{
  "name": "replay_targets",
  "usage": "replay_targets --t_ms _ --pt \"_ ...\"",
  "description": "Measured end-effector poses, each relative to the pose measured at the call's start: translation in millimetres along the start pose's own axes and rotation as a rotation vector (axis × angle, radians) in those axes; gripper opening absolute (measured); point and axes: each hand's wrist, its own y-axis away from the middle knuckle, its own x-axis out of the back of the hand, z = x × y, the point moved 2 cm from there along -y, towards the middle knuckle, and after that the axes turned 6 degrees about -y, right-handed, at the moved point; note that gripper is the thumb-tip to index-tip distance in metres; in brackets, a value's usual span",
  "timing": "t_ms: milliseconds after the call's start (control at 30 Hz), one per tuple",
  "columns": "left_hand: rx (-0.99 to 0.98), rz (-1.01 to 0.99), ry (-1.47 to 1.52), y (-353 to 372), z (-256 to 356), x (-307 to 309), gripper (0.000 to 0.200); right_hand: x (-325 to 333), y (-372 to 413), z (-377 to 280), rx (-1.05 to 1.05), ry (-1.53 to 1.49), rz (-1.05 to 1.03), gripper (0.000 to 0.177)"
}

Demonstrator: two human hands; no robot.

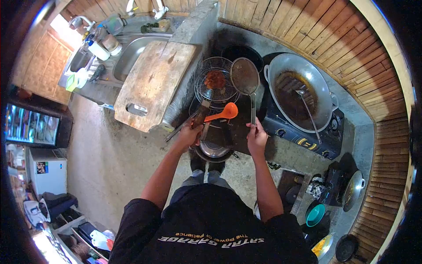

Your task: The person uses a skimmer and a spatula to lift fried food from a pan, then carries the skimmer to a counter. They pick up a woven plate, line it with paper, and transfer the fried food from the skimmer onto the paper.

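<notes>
My left hand [189,134] is closed round the dark handle of a utensil [201,112], whose far end lies over a round wire rack [224,66]. A reddish-brown piece [215,79] shows at that end. Beside it an orange ladle [229,110] points right; its handle runs toward my left hand, and I cannot tell whether the hand holds it. My right hand [256,137] grips the handle of a round strainer [245,75], which is raised right of the rack. Farther right, a large wok [294,94] with dark liquid and a metal ladle [307,108] sits on a stove [303,140].
A wooden cutting board [154,83] lies left of the rack, near a sink [130,58]. Below my hands is a pan [214,150] near my feet. Another wok [352,191] and a green bowl [315,215] are at the lower right. A bamboo wall [351,53] borders the stove.
</notes>
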Motion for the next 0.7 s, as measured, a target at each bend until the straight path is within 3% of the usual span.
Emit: replay_targets --t_ms 100,333,533,700 --pt "0.026 0.014 -0.014 1 6 -1 0.04 2 3 4 -0.05 -0.12 -0.009 0.035" --pt "0.012 -0.001 0.053 6 17 2 0.033 12 17 -16 -0.195 -0.425 0.049 0.039" --pt "-0.048 0.022 0.06 9 25 -3 0.029 28 43 -19 -0.316 -0.371 0.046 0.038" --pt "-0.065 0.033 0.091 14 29 -5 0.026 31 65 15 -0.453 -0.473 0.059 0.038"
